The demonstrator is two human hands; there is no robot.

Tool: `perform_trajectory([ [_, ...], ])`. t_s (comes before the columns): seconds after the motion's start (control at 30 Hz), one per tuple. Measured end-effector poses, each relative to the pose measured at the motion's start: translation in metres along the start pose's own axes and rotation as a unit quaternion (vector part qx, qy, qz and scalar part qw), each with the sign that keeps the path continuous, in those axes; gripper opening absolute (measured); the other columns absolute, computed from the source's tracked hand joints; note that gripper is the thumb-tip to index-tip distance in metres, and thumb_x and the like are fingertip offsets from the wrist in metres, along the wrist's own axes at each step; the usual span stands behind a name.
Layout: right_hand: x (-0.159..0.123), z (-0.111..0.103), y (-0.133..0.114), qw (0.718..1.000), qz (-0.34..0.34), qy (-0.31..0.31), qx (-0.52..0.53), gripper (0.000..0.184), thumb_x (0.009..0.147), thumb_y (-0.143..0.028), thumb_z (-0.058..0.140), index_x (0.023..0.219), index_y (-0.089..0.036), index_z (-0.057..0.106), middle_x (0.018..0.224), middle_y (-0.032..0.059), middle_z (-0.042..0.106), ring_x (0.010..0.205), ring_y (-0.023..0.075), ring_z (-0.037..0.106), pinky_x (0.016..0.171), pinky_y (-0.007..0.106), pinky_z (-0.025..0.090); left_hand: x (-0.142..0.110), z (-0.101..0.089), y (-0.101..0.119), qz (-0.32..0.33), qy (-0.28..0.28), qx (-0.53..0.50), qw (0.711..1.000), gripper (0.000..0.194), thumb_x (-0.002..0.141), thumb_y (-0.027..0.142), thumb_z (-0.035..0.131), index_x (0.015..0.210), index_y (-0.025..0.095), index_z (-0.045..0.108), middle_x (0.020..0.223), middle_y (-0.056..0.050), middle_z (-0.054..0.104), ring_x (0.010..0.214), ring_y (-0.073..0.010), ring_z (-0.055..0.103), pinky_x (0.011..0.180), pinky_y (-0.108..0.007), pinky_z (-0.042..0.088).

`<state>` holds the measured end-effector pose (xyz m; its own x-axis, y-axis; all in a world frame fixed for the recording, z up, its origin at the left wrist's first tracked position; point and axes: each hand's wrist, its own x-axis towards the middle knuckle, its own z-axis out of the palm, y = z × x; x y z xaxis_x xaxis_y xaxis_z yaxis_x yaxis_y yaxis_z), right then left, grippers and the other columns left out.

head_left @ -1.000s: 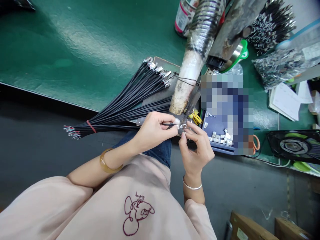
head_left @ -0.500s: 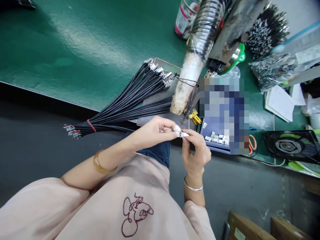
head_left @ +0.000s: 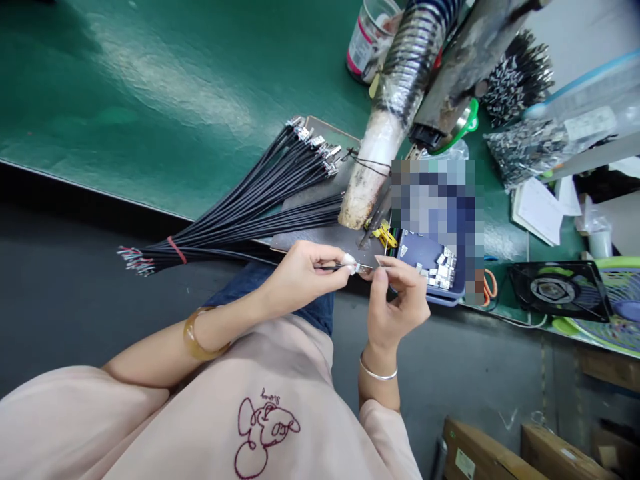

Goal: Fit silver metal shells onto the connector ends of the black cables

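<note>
Working, apparently, on the plug (head_left: 366, 269) between both hands. Left hand (head_left: 300, 277) pinches its black cable (head_left: 328, 268); right hand (head_left: 400, 300) curled, fingertips close, hold unclear. Next move likely needs steady alignment.

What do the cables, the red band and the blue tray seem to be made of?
Cables: probably plastic-jacketed, since the black surface is smooth with a soft sheen; their connectors look like metal, silvery and shiny.
Red band: likely matt rubber, as it wraps the cables closely.
Blue tray: seems hard plastic, smooth and evenly coloured, though pixelation hides part.
</note>
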<state>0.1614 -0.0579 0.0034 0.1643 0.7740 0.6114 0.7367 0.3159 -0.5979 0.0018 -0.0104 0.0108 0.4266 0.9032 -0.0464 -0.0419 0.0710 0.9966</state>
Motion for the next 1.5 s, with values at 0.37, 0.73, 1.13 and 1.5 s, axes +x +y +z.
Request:
perform_trajectory([
  [0.37, 0.001, 0.012, 0.005, 0.997, -0.062, -0.027, -0.037, 0.012, 0.085, -0.011, 0.066, 0.092, -0.021, 0.064, 0.107, 0.0053, 0.077, 0.095, 0.0155, 0.075, 0.080, 0.027, 0.062, 0.015, 0.005, -0.007, -0.020, 0.069, -0.013, 0.997, 0.016, 0.081, 0.022, 0.062, 0.070, 0.011, 0.067, 0.060, 0.002, 0.052, 0.056, -0.0074, 0.046, 0.053, -0.018, 0.037],
  [0.73, 0.006, 0.013, 0.001, 0.998, -0.058, -0.019, -0.016, 0.017, 0.081, -0.008, 0.069, 0.090, -0.021, 0.063, 0.108, 0.0066, 0.077, 0.094, 0.0162, 0.076, 0.081, 0.028, 0.063, 0.018, 0.004, -0.005, 0.013, 0.092, 0.000, 0.996, 0.013, 0.080, 0.020, 0.063, 0.073, 0.011, 0.068, 0.059, 0.003, 0.048, 0.053, -0.0055, 0.039, 0.050, -0.017, 0.034],
  [1.13, 0.009, 0.013, 0.000, 0.997, -0.060, -0.025, -0.031, 0.015, 0.084, -0.011, 0.067, 0.093, -0.023, 0.065, 0.106, 0.0043, 0.078, 0.097, 0.0166, 0.075, 0.082, 0.030, 0.063, 0.016, 0.006, -0.004, 0.020, 0.106, 0.025, 0.994, 0.012, 0.081, 0.019, 0.061, 0.073, 0.012, 0.067, 0.059, 0.004, 0.046, 0.053, -0.0054, 0.038, 0.048, -0.016, 0.032],
  [1.5, 0.002, 0.010, -0.002, 0.997, -0.050, -0.047, -0.034, 0.013, 0.084, -0.011, 0.066, 0.089, -0.021, 0.060, 0.111, 0.0062, 0.077, 0.091, 0.0150, 0.076, 0.078, 0.025, 0.063, 0.013, 0.005, -0.008, -0.008, 0.093, 0.063, 0.994, 0.015, 0.082, 0.022, 0.060, 0.075, 0.012, 0.068, 0.061, 0.002, 0.054, 0.055, -0.0074, 0.045, 0.051, -0.017, 0.036],
])
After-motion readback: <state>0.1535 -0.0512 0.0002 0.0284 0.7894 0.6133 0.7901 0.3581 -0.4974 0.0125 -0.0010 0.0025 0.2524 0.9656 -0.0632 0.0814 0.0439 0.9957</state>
